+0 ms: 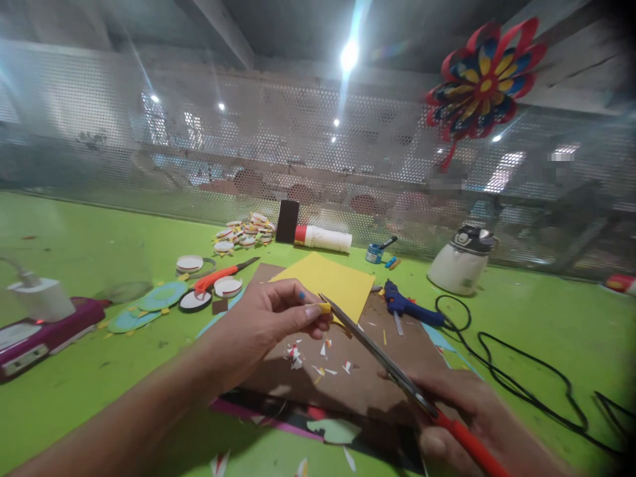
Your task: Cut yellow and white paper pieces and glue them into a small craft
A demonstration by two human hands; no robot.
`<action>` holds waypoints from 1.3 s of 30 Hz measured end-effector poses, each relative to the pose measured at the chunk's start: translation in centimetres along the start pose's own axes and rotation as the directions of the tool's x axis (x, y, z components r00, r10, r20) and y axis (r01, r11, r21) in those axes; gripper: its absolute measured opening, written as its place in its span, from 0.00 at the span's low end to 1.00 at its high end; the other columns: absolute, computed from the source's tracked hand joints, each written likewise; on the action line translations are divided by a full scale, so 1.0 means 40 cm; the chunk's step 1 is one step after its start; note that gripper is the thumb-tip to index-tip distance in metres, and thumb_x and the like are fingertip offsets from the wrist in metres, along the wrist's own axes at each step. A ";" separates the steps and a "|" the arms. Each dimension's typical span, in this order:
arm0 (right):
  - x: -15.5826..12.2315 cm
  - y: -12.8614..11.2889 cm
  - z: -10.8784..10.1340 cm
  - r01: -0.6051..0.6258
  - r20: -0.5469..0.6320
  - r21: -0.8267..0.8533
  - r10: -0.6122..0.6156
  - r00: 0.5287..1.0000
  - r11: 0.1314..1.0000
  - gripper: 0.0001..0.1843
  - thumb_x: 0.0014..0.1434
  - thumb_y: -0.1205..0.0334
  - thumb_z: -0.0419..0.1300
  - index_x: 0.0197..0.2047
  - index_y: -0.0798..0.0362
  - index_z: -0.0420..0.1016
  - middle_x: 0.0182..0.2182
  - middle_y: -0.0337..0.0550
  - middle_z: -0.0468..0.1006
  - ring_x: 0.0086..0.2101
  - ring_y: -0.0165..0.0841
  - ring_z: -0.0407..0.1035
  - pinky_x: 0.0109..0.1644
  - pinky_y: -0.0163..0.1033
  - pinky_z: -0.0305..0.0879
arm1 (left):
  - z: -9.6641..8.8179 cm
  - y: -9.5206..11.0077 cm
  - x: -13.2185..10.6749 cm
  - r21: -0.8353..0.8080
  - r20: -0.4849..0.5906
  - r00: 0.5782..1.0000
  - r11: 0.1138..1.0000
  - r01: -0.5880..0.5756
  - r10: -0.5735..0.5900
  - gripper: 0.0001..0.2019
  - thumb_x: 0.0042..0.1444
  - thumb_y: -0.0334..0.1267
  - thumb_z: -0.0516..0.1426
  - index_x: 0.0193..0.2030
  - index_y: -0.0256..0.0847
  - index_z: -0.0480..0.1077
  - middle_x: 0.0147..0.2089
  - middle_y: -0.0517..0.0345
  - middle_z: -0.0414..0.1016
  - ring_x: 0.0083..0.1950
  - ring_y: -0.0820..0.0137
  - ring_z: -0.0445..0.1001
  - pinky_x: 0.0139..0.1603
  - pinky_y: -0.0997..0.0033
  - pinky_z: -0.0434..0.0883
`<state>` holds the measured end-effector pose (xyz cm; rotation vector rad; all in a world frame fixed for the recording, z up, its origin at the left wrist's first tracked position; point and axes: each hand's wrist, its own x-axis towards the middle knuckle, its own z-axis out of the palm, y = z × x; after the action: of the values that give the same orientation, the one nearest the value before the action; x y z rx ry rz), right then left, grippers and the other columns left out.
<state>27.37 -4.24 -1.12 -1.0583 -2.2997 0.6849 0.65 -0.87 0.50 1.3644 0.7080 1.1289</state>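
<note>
- Pinching a small, flat yellow paper piece (324, 308) between thumb and fingers, the left hand (278, 315) leaves its end jutting past the fingertips.
- Wrapped around red-handled scissors (397, 375), the right hand (462, 397) angles their metal blades toward that piece; whether they touch, I cannot tell.
- Beneath: a brown sheet (407, 344), strewn with clippings (296, 362).
- Beyond: a plain yellow sheet (328, 275).

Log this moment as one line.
left hand: pinching small yellow paper strip | right hand: holding red-handled metal scissors, tips at strip | below: brown rectangular sheet, paper scraps
</note>
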 end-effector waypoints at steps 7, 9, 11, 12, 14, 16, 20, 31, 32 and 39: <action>0.002 -0.006 0.001 -0.028 0.051 0.029 0.026 0.998 0.999 0.20 0.58 0.42 0.55 0.38 0.50 0.75 0.30 0.41 0.75 0.30 0.34 0.67 0.33 0.34 0.65 | -0.003 -0.002 0.002 -0.033 0.022 1.000 0.999 0.017 -0.016 0.06 0.54 0.37 0.61 0.31 0.36 0.71 0.31 0.58 0.74 0.34 0.74 0.71 0.40 0.71 0.66; 0.004 -0.009 0.001 -0.031 0.047 0.025 0.030 0.998 0.999 0.20 0.58 0.42 0.54 0.38 0.50 0.75 0.29 0.41 0.74 0.29 0.34 0.67 0.33 0.34 0.64 | -0.004 -0.002 0.002 -0.031 0.020 1.000 0.999 0.019 -0.018 0.06 0.54 0.37 0.61 0.31 0.36 0.71 0.31 0.57 0.74 0.34 0.73 0.71 0.41 0.71 0.66; 0.006 -0.011 0.001 -0.035 0.046 0.032 0.034 0.998 0.999 0.21 0.58 0.41 0.54 0.39 0.50 0.76 0.29 0.41 0.75 0.30 0.34 0.68 0.33 0.34 0.65 | -0.004 -0.002 0.001 -0.028 0.017 1.000 0.999 0.021 -0.021 0.06 0.54 0.37 0.61 0.30 0.36 0.71 0.31 0.57 0.74 0.34 0.73 0.71 0.40 0.70 0.66; 0.006 -0.013 0.001 -0.033 0.050 0.039 0.032 0.998 0.999 0.22 0.58 0.41 0.54 0.40 0.49 0.76 0.30 0.41 0.76 0.31 0.35 0.68 0.34 0.35 0.65 | -0.004 -0.001 0.001 -0.030 0.017 1.000 0.999 0.023 -0.022 0.06 0.53 0.37 0.61 0.30 0.36 0.71 0.31 0.57 0.74 0.34 0.72 0.71 0.40 0.70 0.66; 0.006 -0.014 0.002 -0.028 0.059 0.045 0.025 0.998 0.999 0.21 0.57 0.41 0.54 0.40 0.48 0.76 0.32 0.42 0.77 0.33 0.37 0.70 0.35 0.36 0.66 | -0.003 -0.001 0.000 -0.039 0.016 1.000 0.999 0.024 -0.023 0.06 0.53 0.37 0.62 0.30 0.36 0.70 0.31 0.57 0.74 0.34 0.72 0.71 0.40 0.70 0.66; 0.005 -0.013 0.004 -0.013 0.053 0.038 0.011 0.999 0.999 0.20 0.57 0.42 0.55 0.40 0.48 0.77 0.34 0.43 0.78 0.35 0.39 0.71 0.38 0.38 0.68 | -0.002 -0.001 0.000 -0.041 0.015 1.000 0.999 0.023 -0.022 0.06 0.53 0.37 0.62 0.30 0.36 0.70 0.31 0.57 0.74 0.34 0.72 0.71 0.40 0.69 0.66; 0.003 -0.012 0.007 -0.002 0.024 0.041 0.001 1.000 0.999 0.22 0.57 0.43 0.56 0.46 0.47 0.77 0.38 0.45 0.79 0.40 0.44 0.72 0.44 0.42 0.69 | 0.000 -0.001 0.001 -0.035 0.008 1.000 0.999 0.019 -0.019 0.07 0.52 0.37 0.62 0.30 0.36 0.70 0.30 0.56 0.74 0.33 0.72 0.71 0.40 0.69 0.67; 0.006 -0.015 0.008 -0.001 0.000 0.003 0.001 1.000 1.000 0.23 0.56 0.41 0.55 0.38 0.51 0.79 0.28 0.43 0.78 0.29 0.38 0.72 0.32 0.36 0.69 | -0.005 -0.006 0.002 -0.043 0.029 0.999 0.999 0.017 -0.016 0.06 0.54 0.37 0.61 0.31 0.36 0.71 0.32 0.56 0.74 0.35 0.72 0.71 0.42 0.69 0.66; 0.006 -0.014 0.010 0.003 -0.005 -0.007 -0.003 1.000 1.000 0.24 0.57 0.41 0.54 0.38 0.51 0.79 0.28 0.43 0.78 0.29 0.37 0.72 0.32 0.36 0.68 | -0.005 -0.007 0.003 -0.047 0.028 0.999 0.999 0.016 -0.015 0.06 0.53 0.37 0.61 0.31 0.36 0.71 0.32 0.56 0.74 0.35 0.72 0.71 0.41 0.69 0.67; -0.002 0.012 0.004 -0.002 -0.009 -0.073 0.002 1.000 0.997 0.25 0.58 0.41 0.52 0.42 0.52 0.79 0.27 0.44 0.78 0.27 0.36 0.71 0.30 0.35 0.67 | -0.006 -0.009 0.000 -0.048 0.015 1.000 0.999 0.026 -0.025 0.06 0.53 0.37 0.62 0.31 0.37 0.72 0.34 0.56 0.75 0.36 0.71 0.71 0.41 0.70 0.66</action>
<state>27.57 -4.05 -1.58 -1.0949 -2.3321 0.5993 0.49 -0.73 0.11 1.3180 0.6820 1.1084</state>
